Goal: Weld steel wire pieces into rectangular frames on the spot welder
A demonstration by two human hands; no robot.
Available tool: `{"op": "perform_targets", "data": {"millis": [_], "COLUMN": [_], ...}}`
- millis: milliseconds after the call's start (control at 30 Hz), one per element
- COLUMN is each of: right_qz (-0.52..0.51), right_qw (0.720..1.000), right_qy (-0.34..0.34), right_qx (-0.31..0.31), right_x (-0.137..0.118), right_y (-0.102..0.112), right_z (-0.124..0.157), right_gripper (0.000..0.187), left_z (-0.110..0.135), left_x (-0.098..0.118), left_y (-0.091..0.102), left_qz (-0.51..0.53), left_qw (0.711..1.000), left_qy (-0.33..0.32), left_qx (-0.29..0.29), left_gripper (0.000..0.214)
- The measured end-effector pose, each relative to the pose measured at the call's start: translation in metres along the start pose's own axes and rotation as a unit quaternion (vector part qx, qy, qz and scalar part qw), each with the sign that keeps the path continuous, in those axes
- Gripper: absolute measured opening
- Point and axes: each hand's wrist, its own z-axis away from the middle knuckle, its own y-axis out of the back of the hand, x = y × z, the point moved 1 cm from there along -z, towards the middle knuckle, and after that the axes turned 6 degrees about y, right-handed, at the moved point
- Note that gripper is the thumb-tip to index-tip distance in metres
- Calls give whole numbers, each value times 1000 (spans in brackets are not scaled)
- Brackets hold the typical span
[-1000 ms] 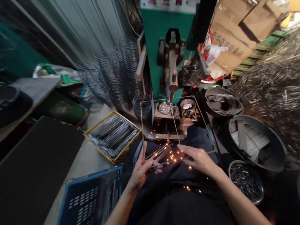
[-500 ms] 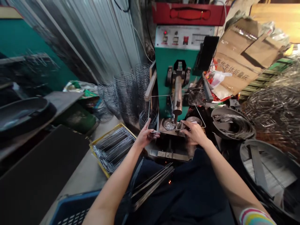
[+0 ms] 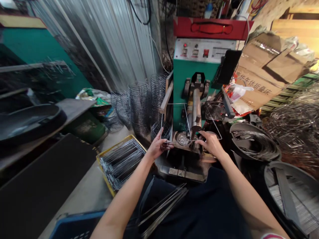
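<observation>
Both my hands hold a thin rectangular wire frame [image 3: 174,104] upright against a green spot-welding machine [image 3: 196,71]. My left hand [image 3: 159,145] pinches the frame's lower left corner. My right hand [image 3: 210,142] grips the lower right part, beside the machine's copper electrode arm [image 3: 196,108]. The frame's bottom wire lies just under the electrode tip, above a small round dish of metal bits [image 3: 183,138]. A bundle of loose straight wires [image 3: 164,205] rests across my dark-clothed lap.
A yellow tray of wire pieces [image 3: 119,159] lies at left, with stacked round wire baskets [image 3: 139,103] behind it. Dark round tubs of metal parts [image 3: 251,142] stand at right, cardboard [image 3: 264,69] above them. A blue crate's edge [image 3: 74,225] shows at bottom left.
From my lap, where sparks were flying, both hands carried the wire frame forward and stood it up at the welder's electrode. The view has tilted up. The sparks have gone.
</observation>
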Motion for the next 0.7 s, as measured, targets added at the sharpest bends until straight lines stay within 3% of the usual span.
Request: {"op": "perform_targets", "data": {"millis": [133, 500, 600, 700], "right_qz": [-1, 15, 82, 87], "right_qw": [1000, 1000, 994, 972], "right_qy": [0, -18, -48, -168], "right_qx": [1, -15, 48, 143], "right_x": [2, 8, 26, 55], "right_y": [1, -2, 8, 18], "right_z": [0, 6, 20, 37], "right_gripper": [44, 51, 59, 56], "left_z": [-3, 3, 1, -1], "left_x": [1, 4, 3, 3], "left_y": [-1, -3, -3, -6], "left_qz": [10, -29, -30, -32], "left_qw": [1000, 999, 999, 999], "left_qy": [4, 17, 21, 12], "left_qx": [-17, 20, 30, 29], "left_gripper": [97, 94, 94, 96]}}
